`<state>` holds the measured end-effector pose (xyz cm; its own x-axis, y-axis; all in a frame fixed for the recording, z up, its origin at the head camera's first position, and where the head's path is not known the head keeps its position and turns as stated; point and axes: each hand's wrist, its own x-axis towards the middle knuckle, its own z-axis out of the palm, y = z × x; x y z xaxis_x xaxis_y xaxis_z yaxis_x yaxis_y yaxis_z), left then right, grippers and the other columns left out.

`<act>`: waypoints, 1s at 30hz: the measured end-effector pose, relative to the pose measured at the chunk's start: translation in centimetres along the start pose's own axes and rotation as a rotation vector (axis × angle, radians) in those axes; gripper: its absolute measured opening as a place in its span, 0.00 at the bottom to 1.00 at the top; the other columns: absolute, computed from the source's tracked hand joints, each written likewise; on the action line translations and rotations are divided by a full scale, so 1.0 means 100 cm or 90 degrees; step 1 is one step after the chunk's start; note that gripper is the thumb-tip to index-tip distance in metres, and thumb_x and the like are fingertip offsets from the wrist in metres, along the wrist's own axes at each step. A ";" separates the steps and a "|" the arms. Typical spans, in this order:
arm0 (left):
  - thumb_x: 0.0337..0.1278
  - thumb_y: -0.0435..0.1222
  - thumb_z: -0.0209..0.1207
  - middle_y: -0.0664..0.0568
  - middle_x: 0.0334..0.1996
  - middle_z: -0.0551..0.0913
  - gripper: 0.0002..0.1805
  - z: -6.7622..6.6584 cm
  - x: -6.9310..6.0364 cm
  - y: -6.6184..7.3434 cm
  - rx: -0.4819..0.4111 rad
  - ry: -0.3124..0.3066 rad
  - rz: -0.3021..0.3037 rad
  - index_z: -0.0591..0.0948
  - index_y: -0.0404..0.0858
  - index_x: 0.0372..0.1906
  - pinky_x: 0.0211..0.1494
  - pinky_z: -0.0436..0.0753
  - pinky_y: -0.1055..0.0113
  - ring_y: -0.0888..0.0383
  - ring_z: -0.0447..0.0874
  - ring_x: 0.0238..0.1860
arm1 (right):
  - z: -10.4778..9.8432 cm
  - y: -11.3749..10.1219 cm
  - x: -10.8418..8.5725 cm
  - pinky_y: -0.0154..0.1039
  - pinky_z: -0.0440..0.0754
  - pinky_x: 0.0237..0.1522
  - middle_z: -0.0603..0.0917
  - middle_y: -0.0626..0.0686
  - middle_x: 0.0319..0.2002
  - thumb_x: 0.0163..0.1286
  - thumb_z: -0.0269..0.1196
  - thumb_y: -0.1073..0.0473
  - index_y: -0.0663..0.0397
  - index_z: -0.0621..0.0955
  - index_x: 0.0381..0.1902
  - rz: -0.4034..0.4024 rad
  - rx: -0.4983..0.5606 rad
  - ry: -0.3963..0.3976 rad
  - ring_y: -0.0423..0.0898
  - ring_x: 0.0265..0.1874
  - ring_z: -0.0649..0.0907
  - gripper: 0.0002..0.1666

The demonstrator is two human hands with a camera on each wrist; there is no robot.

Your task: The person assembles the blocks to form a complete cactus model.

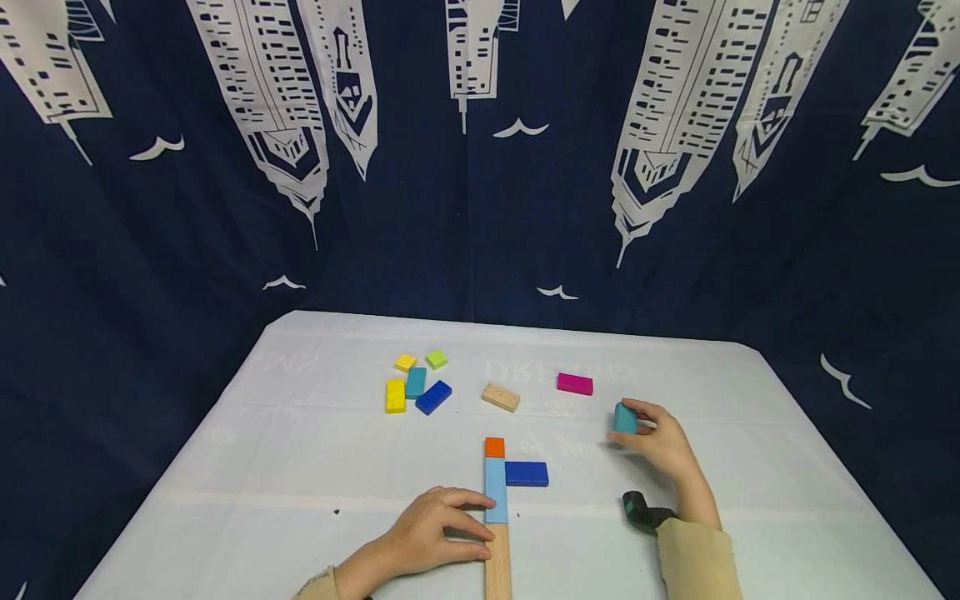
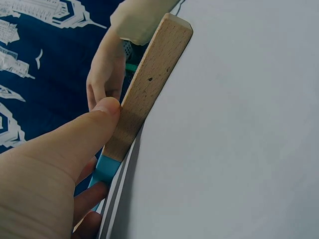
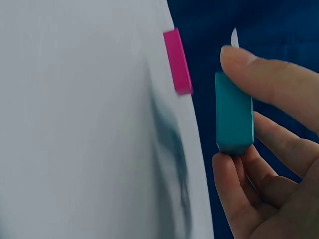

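A line of blocks runs up the middle of the table: a wooden block [image 1: 497, 562], a light blue block [image 1: 496, 490] and an orange block [image 1: 494, 447]. A blue block [image 1: 527, 474] touches the light blue one's right side. My left hand [image 1: 429, 531] rests its fingertips along the line's left side, and in the left wrist view its thumb touches the wooden block [image 2: 147, 89]. On the right, my right hand [image 1: 663, 442] pinches a teal block [image 1: 624, 418] between thumb and fingers. The teal block [image 3: 234, 114] is upright in the right wrist view.
At the back left lie two yellow blocks [image 1: 395, 396] [image 1: 405, 362], a green block [image 1: 437, 359], another teal block [image 1: 416, 383] and another blue block [image 1: 433, 397]. A small wooden block [image 1: 500, 397] and a magenta block [image 1: 574, 384] lie further right. A patterned navy cloth [image 1: 465, 208] hangs behind.
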<state>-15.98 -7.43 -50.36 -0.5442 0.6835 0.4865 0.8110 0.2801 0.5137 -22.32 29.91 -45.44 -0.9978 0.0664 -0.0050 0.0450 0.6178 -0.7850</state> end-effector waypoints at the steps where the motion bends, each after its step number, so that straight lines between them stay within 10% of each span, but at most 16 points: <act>1: 0.52 0.50 0.64 0.59 0.50 0.80 0.10 0.000 0.000 0.000 0.000 0.000 0.000 0.88 0.52 0.37 0.54 0.74 0.66 0.64 0.77 0.52 | 0.001 -0.003 0.000 0.55 0.72 0.54 0.63 0.69 0.62 0.55 0.71 0.52 0.62 0.67 0.65 -0.004 0.006 -0.008 0.66 0.56 0.72 0.44; 30: 0.52 0.51 0.64 0.59 0.50 0.81 0.11 0.000 0.001 0.001 0.003 0.000 -0.009 0.88 0.52 0.36 0.52 0.74 0.67 0.66 0.76 0.52 | 0.066 -0.041 0.004 0.51 0.76 0.50 0.73 0.58 0.57 0.48 0.75 0.56 0.56 0.76 0.57 -0.098 -0.031 -0.051 0.54 0.45 0.76 0.37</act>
<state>-15.89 -7.36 -50.24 -0.5552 0.6794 0.4798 0.8045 0.2924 0.5170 -23.24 22.21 -46.29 -0.9937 -0.0935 0.0613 -0.1077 0.6536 -0.7491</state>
